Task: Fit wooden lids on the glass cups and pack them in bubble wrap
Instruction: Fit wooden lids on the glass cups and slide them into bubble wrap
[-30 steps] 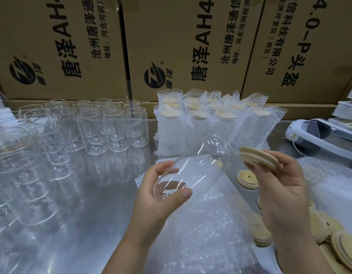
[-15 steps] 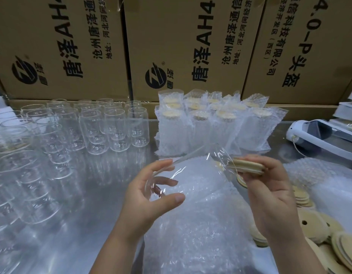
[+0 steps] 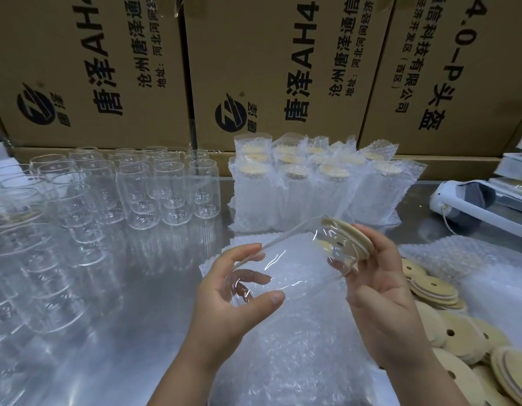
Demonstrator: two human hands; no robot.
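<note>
Nearest us, a heap of bubble wrap [image 3: 297, 361] lies on the shiny metal table [image 3: 136, 288], and off to the near right there's a spill of loose lids [image 3: 459, 338], flat discs each with a small hole.

Right above the wrap, here's the action. The left hand [image 3: 224, 306] is cradling the glass cup [image 3: 289, 268] by its base end, thumb curled over the near side and fingers wrapped round the far side. The cup lies tilted, its mouth pointing right and away. The right hand [image 3: 379, 285] grips the wooden lid [image 3: 350, 235], fingers behind the disc and thumb near the rim, and the lid sits against the cup's mouth. Whether it's fully seated I can't tell; it looks a touch askew.

Handling, as I read it: thin clear glass, light, rigid, slick and breakable, so the hold belongs on the body or base, never a pinch on the rim. The lid is stiff and light, with a pale ring round its edge that probably needs an even push to go home. Press square, not from one side.

Further back on the left stands a crowd of bare cups [image 3: 171, 189], upright and lidless. Centre far, a cluster of wrapped cups [image 3: 306, 194], lids showing through their bubble sleeves. On the far right lies a white device [image 3: 473, 206], and behind everything a wall of printed cartons [image 3: 268, 68].
</note>
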